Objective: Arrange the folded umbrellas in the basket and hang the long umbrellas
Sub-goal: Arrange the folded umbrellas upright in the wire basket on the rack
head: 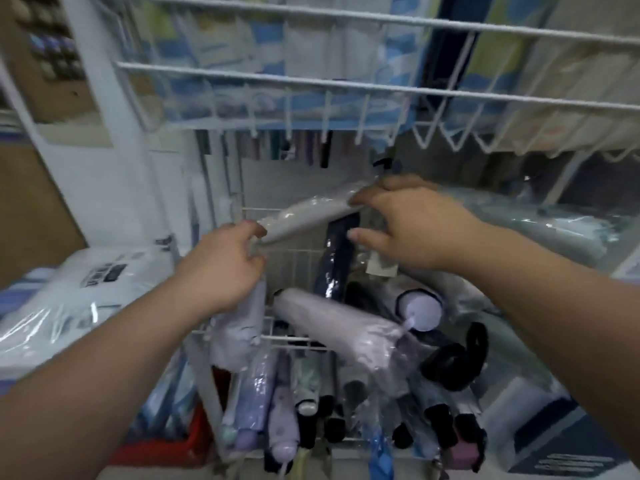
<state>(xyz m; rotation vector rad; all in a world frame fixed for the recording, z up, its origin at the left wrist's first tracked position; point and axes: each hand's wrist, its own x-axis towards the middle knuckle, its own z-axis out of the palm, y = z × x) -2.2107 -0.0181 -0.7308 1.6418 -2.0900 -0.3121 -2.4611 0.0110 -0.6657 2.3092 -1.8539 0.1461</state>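
Note:
A grey folded umbrella [308, 216] in clear plastic is held level above the white wire basket [294, 338]. My left hand [221, 265] pinches its left end, and a lilac folded umbrella [239, 337] hangs down from under that hand. My right hand [405, 226] grips the grey umbrella's right end. In the basket lie a dark navy umbrella [337, 261], a pale lilac umbrella [343, 330] and one with a round lilac cap [423, 311]. Below, a lower basket holds several folded umbrellas [304, 410] standing on end.
A white wire shelf [346, 86] with packaged goods hangs overhead. Wrapped packs [69, 299] lie at left, plastic-wrapped bundles [554, 223] at right. A black strap coil [457, 362] rests at the basket's right. A red crate [166, 448] sits low left.

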